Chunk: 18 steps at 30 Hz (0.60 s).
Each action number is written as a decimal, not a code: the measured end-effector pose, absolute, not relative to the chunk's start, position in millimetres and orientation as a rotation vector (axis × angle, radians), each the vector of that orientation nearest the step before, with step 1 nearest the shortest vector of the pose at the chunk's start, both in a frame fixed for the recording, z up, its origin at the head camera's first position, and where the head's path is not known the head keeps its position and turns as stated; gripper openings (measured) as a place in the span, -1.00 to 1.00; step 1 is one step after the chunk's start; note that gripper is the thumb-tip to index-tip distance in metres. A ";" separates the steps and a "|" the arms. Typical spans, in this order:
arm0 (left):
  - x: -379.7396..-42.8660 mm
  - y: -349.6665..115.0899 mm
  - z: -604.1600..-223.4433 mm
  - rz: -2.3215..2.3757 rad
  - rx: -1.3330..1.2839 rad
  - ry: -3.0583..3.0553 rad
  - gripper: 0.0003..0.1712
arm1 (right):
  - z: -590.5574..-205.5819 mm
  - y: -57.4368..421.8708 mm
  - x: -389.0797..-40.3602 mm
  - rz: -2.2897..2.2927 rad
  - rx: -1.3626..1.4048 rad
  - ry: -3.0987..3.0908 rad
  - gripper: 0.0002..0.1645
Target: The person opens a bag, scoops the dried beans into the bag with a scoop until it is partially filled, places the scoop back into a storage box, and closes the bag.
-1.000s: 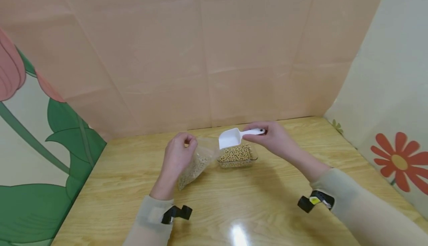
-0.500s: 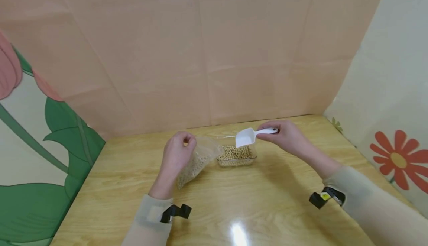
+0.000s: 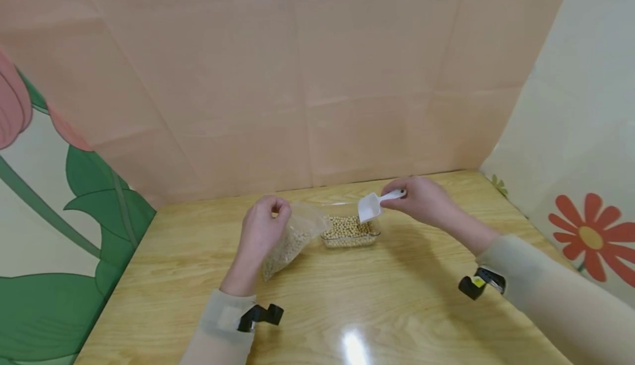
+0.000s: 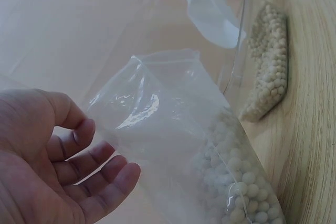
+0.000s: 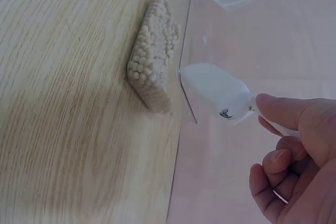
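Observation:
My left hand [image 3: 262, 230] pinches the upper edge of a clear plastic bag [image 4: 168, 103], which stands on the table with pale round beans in its lower part. To its right sits a clear rectangular container [image 3: 351, 239] holding a bed of soybeans [image 5: 156, 51]. My right hand [image 3: 421, 202] grips a white scoop [image 3: 369, 208] by its handle, thumb on top in the right wrist view. The scoop's blade tips downward over the right end of the container, its lip right at the rim. No beans show in the scoop.
A wood-grain table [image 3: 347, 293] lies under everything, with a pinkish sheet [image 3: 307, 78] hanging behind it. Walls with painted flowers [image 3: 592, 238] close in at both sides. Each sleeve carries a black wrist strap with a small camera.
My right hand has carried the scoop to the right, from above the container's left side to its right end, and the blade has dipped lower. The left hand and bag have hardly moved.

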<state>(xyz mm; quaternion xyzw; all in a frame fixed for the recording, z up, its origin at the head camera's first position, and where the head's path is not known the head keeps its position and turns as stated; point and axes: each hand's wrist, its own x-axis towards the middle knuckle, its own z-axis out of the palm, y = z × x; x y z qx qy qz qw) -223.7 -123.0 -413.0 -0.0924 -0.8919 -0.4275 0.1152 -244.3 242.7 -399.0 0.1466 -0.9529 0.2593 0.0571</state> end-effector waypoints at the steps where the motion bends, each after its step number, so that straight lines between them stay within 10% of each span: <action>1: -223.6 -123.0 -413.2 -1.252 -0.268 -2.615 -0.79 | -398.9 241.4 -244.5 0.767 0.447 -2.897 -0.71; 18: -222.0 -121.7 -413.0 -1.255 -0.257 -2.623 -0.81 | -404.1 220.1 -248.6 0.600 0.514 -2.936 -0.74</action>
